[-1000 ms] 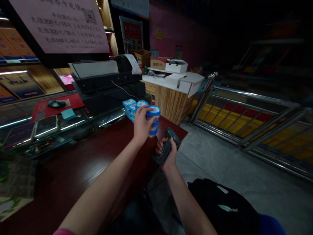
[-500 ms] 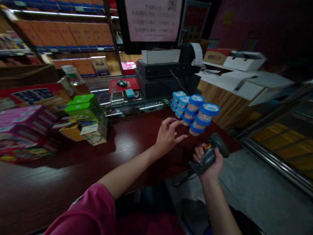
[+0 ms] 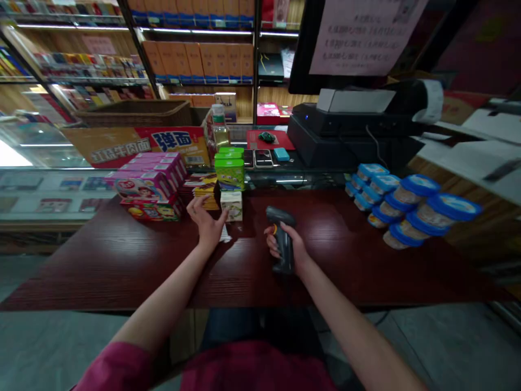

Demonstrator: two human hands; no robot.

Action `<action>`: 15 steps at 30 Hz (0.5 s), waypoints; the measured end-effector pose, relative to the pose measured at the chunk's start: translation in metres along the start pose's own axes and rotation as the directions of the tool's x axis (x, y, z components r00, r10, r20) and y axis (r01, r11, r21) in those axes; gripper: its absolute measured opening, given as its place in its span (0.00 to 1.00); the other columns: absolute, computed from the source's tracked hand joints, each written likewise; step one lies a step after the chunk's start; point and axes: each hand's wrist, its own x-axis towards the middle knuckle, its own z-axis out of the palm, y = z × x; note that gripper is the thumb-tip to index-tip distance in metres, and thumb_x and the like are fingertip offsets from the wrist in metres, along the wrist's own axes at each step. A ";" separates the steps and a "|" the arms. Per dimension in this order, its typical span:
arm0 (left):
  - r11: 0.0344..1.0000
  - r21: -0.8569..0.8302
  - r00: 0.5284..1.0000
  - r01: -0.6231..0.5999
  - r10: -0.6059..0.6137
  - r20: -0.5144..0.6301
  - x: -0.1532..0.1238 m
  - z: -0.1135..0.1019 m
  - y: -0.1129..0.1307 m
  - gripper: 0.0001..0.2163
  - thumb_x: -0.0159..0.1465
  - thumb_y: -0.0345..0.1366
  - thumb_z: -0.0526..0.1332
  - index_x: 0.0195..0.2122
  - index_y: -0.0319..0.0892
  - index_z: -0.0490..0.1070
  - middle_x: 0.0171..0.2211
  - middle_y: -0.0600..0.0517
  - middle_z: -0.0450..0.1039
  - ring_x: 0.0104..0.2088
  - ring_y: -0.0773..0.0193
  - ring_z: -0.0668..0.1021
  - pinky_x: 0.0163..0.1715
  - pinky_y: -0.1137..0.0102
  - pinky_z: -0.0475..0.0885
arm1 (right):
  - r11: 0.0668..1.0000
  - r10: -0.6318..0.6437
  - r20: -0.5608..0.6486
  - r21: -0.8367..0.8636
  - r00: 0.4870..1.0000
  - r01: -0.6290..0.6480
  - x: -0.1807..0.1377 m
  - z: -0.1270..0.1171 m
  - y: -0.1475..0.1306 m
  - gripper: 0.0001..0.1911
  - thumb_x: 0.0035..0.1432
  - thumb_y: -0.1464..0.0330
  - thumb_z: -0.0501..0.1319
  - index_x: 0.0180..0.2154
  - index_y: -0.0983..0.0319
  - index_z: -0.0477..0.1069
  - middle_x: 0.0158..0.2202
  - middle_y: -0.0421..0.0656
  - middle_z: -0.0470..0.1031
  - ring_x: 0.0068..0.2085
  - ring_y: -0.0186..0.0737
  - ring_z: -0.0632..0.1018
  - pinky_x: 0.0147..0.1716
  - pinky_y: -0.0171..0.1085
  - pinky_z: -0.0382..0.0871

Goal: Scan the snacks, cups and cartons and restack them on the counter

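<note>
In my right hand [image 3: 291,247] is a dark grey barcode scanner [image 3: 286,247], its head tipped up and to the left over the dark red counter [image 3: 163,271]. My left hand [image 3: 207,221] reaches out with thumb and fingers apart, in front of a stack of yellow packets [image 3: 205,190]. Beside its thumb stands a small white-and-green box [image 3: 233,206], with green boxes [image 3: 230,171] above and behind it. Whether the fingers touch the packets I cannot tell. Left of them, purple boxes [image 3: 142,182] are piled on red ones [image 3: 150,210].
Blue-lidded tubs [image 3: 419,214] stand stacked at the right of the counter. Behind are a printed carton [image 3: 138,145], a bottle [image 3: 220,130], phones [image 3: 262,158] on glass, and a black cash drawer [image 3: 345,144] below a monitor. The counter's front edge runs before my body.
The view has swung left. My left hand has gone from near the blue-lidded tubs to the yellow packets; my right hand has brought the scanner left over the counter.
</note>
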 end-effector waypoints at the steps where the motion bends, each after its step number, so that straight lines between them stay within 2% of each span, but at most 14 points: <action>1: 0.999 -0.006 0.999 0.033 -0.033 -0.020 0.008 -0.003 -0.006 0.29 0.59 0.48 0.72 0.57 0.44 0.64 0.54 0.42 0.64 0.59 0.48 0.66 0.65 0.51 0.59 | 1.000 0.011 0.012 0.003 1.000 -0.011 0.012 0.002 0.000 0.19 0.57 0.54 0.65 0.34 0.65 0.76 0.21 0.37 0.63 0.20 0.31 0.61 0.14 0.28 0.56; 5: 0.991 -0.130 0.999 0.034 -0.036 -0.007 0.041 -0.006 -0.009 0.28 0.63 0.47 0.69 0.60 0.43 0.64 0.56 0.41 0.67 0.57 0.51 0.71 0.63 0.54 0.63 | 0.998 -0.012 0.013 0.055 1.000 0.011 0.047 0.006 -0.005 0.20 0.58 0.53 0.64 0.32 0.64 0.74 0.21 0.37 0.63 0.20 0.31 0.61 0.14 0.27 0.54; 9: 0.959 -0.276 0.992 0.062 -0.030 0.121 0.069 0.003 -0.001 0.26 0.63 0.43 0.69 0.59 0.44 0.65 0.54 0.44 0.71 0.54 0.55 0.75 0.58 0.59 0.69 | 0.994 -0.041 0.015 0.101 0.999 0.039 0.058 0.008 -0.009 0.19 0.60 0.53 0.62 0.32 0.63 0.72 0.21 0.37 0.63 0.20 0.30 0.60 0.14 0.26 0.54; 15: 0.972 -0.193 0.973 0.134 -0.092 0.213 0.085 0.021 -0.003 0.21 0.57 0.40 0.73 0.49 0.43 0.72 0.50 0.46 0.72 0.53 0.54 0.74 0.56 0.60 0.69 | 0.995 -0.033 0.071 0.098 0.997 0.026 0.054 0.006 -0.007 0.18 0.60 0.54 0.63 0.32 0.64 0.73 0.22 0.38 0.65 0.20 0.31 0.62 0.13 0.27 0.56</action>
